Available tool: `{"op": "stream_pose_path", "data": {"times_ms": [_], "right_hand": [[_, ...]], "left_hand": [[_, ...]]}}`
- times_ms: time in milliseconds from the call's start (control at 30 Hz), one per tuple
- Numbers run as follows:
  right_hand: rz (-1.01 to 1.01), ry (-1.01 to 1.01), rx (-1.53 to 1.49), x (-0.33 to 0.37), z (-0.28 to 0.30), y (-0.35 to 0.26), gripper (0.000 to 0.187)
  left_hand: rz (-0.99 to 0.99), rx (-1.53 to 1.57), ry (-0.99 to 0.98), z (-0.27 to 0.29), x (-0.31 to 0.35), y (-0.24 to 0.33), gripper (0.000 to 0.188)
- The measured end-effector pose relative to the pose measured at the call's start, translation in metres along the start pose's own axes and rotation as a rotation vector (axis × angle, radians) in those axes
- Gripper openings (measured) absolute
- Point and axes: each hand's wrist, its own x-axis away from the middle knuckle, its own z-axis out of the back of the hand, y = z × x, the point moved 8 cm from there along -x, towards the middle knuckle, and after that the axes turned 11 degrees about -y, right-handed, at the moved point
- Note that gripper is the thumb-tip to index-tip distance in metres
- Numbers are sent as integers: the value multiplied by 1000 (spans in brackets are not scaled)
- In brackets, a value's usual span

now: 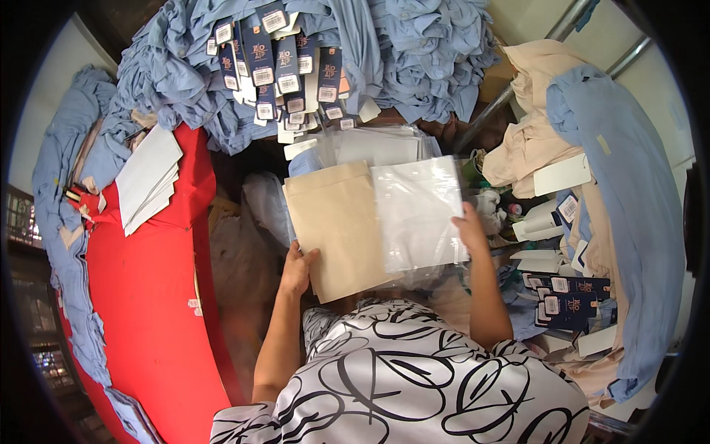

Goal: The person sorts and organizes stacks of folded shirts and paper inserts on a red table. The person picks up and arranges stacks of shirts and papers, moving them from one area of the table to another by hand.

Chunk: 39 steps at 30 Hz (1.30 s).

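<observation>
My left hand [298,268] is closed on the lower left edge of a flat tan paper sheet [340,229], its thumb lying on top. My right hand [470,228] grips the right edge of a clear plastic bag [418,214] that looks whitish and shiny. The sheet and the bag lie side by side in front of me, meeting along the middle; I cannot tell whether one is inside the other. Just beyond them rests a stack of clear plastic packets [377,148] with white inside.
Light blue garments [429,59] are heaped at the back, with navy hang tags [285,63] over them. To the left, white cards [151,177] lie on a red padded surface [140,311]. Peach and blue garments [614,185] hang at the right, near more navy tags [569,307].
</observation>
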Motion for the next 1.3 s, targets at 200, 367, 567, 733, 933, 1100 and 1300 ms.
{"op": "stream_pose_path", "data": {"times_ms": [200,367,567,733,933,1100,1300], "right_hand": [[-142,2,46,19,57,6,49],[-158,7,-17,40,83,20,45],[-131,-135,-434,25,39,-1,44],[25,-75,-3,-37,-61,-37,36],[-3,109,867,-32,-145,-103,38],[75,150,600,-54,-131,-78,33],[-89,28,-168,-96,-105,2,36]], "left_hand": [[-81,46,-34,30,-1,7,41],[-344,272,-132,61,37,48,48],[-496,920,-695,116,69,49,50],[-539,983,-670,93,55,43,54],[-433,704,-245,70,48,25,56],[-456,574,-168,75,46,25,59],[-608,650,-240,78,64,73,53]]}}
